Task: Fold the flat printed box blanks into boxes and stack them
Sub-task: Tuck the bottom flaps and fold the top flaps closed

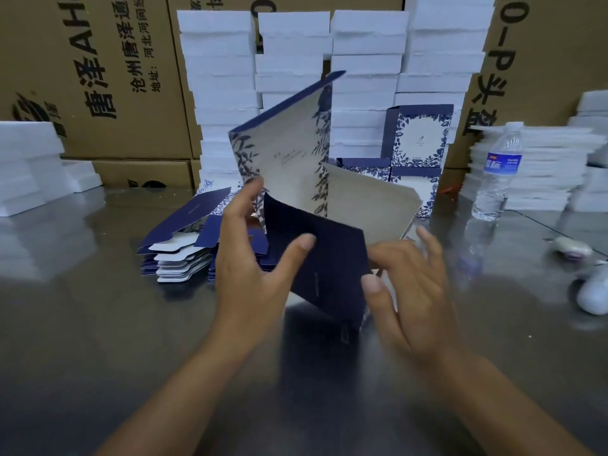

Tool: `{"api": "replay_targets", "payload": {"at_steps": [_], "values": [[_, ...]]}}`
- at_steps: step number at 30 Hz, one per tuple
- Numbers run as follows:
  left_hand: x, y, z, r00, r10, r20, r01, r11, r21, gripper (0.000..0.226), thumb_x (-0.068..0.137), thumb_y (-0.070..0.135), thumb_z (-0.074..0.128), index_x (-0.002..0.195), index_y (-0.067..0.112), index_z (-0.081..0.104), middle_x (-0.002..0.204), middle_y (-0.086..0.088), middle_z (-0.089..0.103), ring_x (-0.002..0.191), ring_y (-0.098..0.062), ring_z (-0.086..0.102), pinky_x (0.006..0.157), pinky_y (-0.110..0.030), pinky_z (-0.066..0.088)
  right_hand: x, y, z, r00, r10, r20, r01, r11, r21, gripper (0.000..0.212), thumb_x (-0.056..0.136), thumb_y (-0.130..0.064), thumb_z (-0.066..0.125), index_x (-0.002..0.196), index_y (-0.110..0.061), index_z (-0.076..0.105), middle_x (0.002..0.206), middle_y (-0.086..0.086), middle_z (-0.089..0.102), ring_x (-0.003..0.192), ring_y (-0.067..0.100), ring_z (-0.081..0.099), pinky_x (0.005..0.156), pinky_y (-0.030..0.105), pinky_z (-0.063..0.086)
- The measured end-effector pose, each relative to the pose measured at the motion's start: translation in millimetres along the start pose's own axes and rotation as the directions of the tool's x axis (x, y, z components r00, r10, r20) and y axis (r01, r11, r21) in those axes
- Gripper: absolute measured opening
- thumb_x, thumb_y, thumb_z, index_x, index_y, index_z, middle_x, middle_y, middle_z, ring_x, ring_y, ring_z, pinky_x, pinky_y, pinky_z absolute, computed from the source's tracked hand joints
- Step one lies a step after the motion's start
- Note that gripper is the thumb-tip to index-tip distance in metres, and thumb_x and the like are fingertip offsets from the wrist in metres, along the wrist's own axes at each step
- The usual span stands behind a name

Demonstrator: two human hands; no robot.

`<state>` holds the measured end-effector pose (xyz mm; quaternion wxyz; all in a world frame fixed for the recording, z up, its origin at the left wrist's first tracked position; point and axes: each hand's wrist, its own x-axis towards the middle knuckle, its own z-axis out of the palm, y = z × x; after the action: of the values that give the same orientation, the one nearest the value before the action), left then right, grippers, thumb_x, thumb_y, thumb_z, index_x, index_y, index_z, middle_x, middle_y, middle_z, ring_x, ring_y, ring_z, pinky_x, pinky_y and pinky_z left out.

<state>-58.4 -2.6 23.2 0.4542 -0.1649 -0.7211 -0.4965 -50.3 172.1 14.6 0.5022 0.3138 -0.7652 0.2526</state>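
A partly folded box blank (296, 166), navy outside with blue leaf print on cream panels, stands upright at the table's middle. My left hand (250, 268) holds its left side, the thumb pressing on the navy flap (329, 268) and the fingers behind the printed panel. My right hand (408, 284) touches the flap's right edge with spread fingers, thumb at the front. A pile of flat blanks (184, 245) lies left of the hands. Finished printed boxes (418, 143) are stacked behind the blank, to the right.
Tall columns of white foam trays (223, 77) stand at the back before brown cartons (108, 77). More foam lies at the left (26, 166) and right (539, 166). A water bottle (496, 172) stands right; small white objects (592, 291) lie at the right edge of the table (98, 324).
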Motion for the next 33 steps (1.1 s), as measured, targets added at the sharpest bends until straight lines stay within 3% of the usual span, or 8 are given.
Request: {"api": "replay_targets", "payload": {"at_steps": [3,6,12,16,19,23,28,33], "values": [[-1.9,3.5,2.0,0.998,0.034,-0.05,-0.031,0.998,0.056,0.052,0.087,0.032,0.061,0.134,0.026,0.04,0.123,0.018,0.047,0.113,-0.003,0.049,0.094,-0.016,0.039,0.4,-3.3,1.6,0.998,0.036,-0.05,-0.032,0.997,0.066,0.033,0.095,-0.037,0.043,0.119,-0.015,0.04,0.09,0.001,0.064,0.078,0.015,0.059,0.109,0.037,0.022],[-3.7,5.0,2.3,0.996,0.071,-0.057,-0.064,0.992,0.106,0.051,0.088,0.028,0.059,0.134,0.013,0.044,0.122,0.024,0.044,0.107,0.015,0.043,0.091,-0.007,0.035,-0.2,-5.2,3.6,0.994,-0.044,-0.105,0.045,0.999,0.002,0.041,0.087,-0.024,0.054,0.125,-0.016,0.039,0.097,-0.004,0.051,0.08,0.014,0.052,0.096,0.038,0.036],[-6.2,6.1,3.5,0.993,0.115,0.033,-0.118,0.985,0.128,0.03,0.088,0.032,0.059,0.116,0.03,0.051,0.103,0.009,0.042,0.096,0.002,0.044,0.089,-0.008,0.033,3.0,-7.5,-1.1,0.989,0.113,-0.1,-0.117,0.993,-0.028,0.027,0.089,-0.029,0.055,0.103,-0.012,0.071,0.128,0.011,0.041,0.112,0.022,0.046,0.095,0.041,0.042],[-15.1,8.9,11.2,0.985,0.04,0.167,-0.049,0.998,0.05,0.007,0.083,0.039,0.055,0.087,0.043,0.058,0.115,0.005,0.035,0.122,-0.015,0.036,0.102,-0.014,0.028,3.9,-9.0,0.9,0.988,0.129,-0.083,-0.136,0.987,-0.088,0.024,0.088,-0.029,0.055,0.085,-0.012,0.073,0.094,0.004,0.066,0.098,0.025,0.058,0.092,0.053,0.04],[-19.9,10.5,16.0,0.977,-0.07,0.2,0.083,0.995,-0.057,0.008,0.082,0.041,0.061,0.076,0.045,0.059,0.122,0.014,0.033,0.132,0.007,0.021,0.099,-0.003,0.023,3.4,-13.9,2.4,0.987,0.147,-0.07,-0.152,0.986,-0.074,0.025,0.089,-0.03,0.052,0.077,-0.016,0.069,0.077,-0.007,0.064,0.083,0.019,0.06,0.094,0.052,0.037],[-21.3,11.5,20.0,0.953,-0.162,0.256,0.196,0.974,-0.114,0.013,0.083,0.037,0.058,0.073,0.045,0.059,0.111,0.012,0.043,0.136,-0.006,0.019,0.1,-0.006,0.026,2.6,-17.1,1.8,0.987,0.124,-0.105,-0.133,0.987,-0.087,0.025,0.088,-0.027,0.053,0.071,-0.016,0.066,0.071,-0.009,0.062,0.08,0.011,0.054,0.098,0.046,0.032],[-18.0,15.6,18.8,0.938,-0.177,0.298,0.221,0.968,-0.12,0.017,0.084,0.033,0.056,0.067,0.036,0.056,0.104,-0.009,0.053,0.126,0.01,0.021,0.094,0.004,0.017,1.2,-16.1,0.5,0.988,0.119,-0.094,-0.13,0.985,-0.114,0.026,0.09,-0.027,0.051,0.069,-0.015,0.062,0.067,-0.01,0.059,0.073,0.008,0.049,0.101,0.038,0.026],[-13.8,11.6,16.4,0.937,-0.164,0.308,0.196,0.978,-0.076,0.017,0.086,0.032,0.054,0.069,0.033,0.055,0.101,-0.02,0.052,0.128,-0.013,0.03,0.096,-0.002,0.02,1.6,-11.7,-2.5,0.988,0.122,-0.1,-0.134,0.983,-0.127,0.031,0.093,-0.025,0.046,0.065,-0.012,0.053,0.065,-0.014,0.039,0.064,0.009,0.04,0.097,0.037,0.031]]}}
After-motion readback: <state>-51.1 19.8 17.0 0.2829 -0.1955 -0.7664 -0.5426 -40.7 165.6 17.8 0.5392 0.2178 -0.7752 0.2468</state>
